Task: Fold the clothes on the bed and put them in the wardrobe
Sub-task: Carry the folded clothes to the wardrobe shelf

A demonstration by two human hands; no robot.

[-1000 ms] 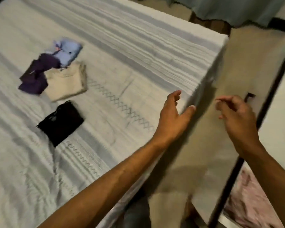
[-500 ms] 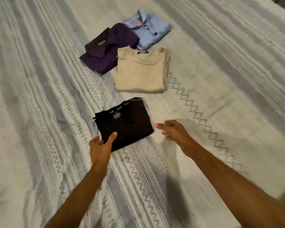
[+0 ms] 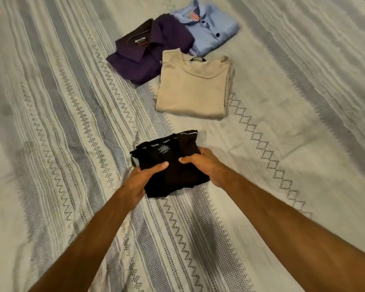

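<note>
Black folded garment (image 3: 167,163) lies on the bed (image 3: 51,102), nearest of four; purple shirt (image 3: 148,53), blue shirt (image 3: 211,28) and beige tee (image 3: 194,87) lie folded beyond it. Advice: lift level, supporting underneath so folds hold. Left hand (image 3: 139,182) and right hand (image 3: 204,165) each grip a near edge, thumbs on top, fingers curled under.

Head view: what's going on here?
A person grips a folded black garment with both hands, left hand and right hand, on the bed. Three more folded tops lie farther up the bed: a beige shirt, a purple shirt and a blue shirt. None is in a wardrobe yet.
</note>
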